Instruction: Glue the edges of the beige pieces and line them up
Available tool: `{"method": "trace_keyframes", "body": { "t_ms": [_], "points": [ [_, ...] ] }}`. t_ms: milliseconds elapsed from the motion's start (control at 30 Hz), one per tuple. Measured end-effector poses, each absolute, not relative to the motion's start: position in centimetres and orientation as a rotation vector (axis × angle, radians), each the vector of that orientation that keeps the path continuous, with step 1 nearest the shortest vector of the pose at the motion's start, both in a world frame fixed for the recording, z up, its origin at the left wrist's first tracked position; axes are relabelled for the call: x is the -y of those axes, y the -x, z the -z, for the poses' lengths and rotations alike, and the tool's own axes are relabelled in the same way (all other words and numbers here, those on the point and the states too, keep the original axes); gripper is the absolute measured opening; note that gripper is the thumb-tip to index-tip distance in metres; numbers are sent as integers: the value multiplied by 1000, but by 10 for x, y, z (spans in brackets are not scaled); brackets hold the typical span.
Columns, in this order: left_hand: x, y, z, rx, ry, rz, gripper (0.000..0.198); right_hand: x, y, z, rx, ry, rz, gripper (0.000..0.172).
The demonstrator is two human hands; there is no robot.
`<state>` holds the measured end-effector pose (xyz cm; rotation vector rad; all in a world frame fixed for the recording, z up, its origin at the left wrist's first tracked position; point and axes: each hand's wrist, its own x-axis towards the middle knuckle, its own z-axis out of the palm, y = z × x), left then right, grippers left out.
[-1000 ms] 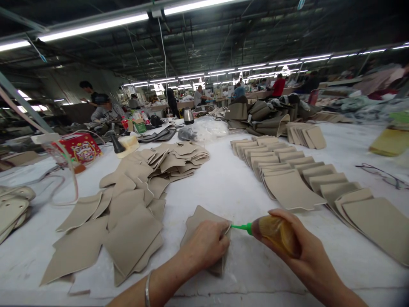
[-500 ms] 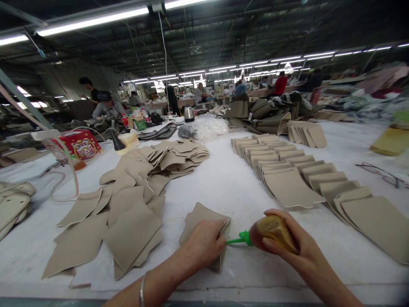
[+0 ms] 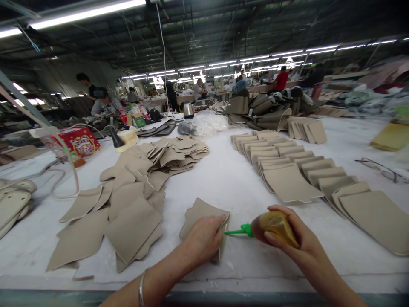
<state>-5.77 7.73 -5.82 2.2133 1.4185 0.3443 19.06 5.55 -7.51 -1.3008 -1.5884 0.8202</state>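
Observation:
My left hand [image 3: 204,238] is closed on a taupe leather-like piece [image 3: 202,209] lying on the white-covered table. Its fingers pinch the piece near the right side, where an edge is turned up. In my right hand [image 3: 297,238] is a squeeze bottle [image 3: 275,228] of amber liquid, tipped on its side with the fingers wrapped round it. The bottle's green nozzle [image 3: 238,230] points left, its tip at the turned-up edge beside my left fingers. Whether liquid is coming out cannot be made out.
A loose heap of similar pieces [image 3: 134,226] lies to the left. Overlapping rows of pieces [image 3: 287,181] stretch away on the right, with eyeglasses [image 3: 383,168] beyond them. Farther back are a plastic bag [image 3: 207,123], a kettle [image 3: 188,111] and a red box [image 3: 79,143]. People work in the background.
The view has tilted slightly, so the table sits a little higher in the picture. The nozzle tip has shifted slightly away from me along the edge. Both hands keep their holds.

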Motion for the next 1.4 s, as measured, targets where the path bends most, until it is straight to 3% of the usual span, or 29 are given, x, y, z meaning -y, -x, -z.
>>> {"method": "trace_keyframes", "body": {
  "t_ms": [533,700,900,1400],
  "points": [
    [-73,61,58,-1351,-2164,-440,32,-42,-187,80,1644,1222,-995,47],
    [-72,61,59,-1369,-2155,-471,34,-44,-187,80,1567,1309,-801,49],
    [-72,61,62,-1391,-2142,-478,41,-34,-179,73,1490,1255,-1012,46],
    [-71,60,59,-1390,-2128,-480,40,-44,-199,89,1649,1251,-814,46]
  ]
}}
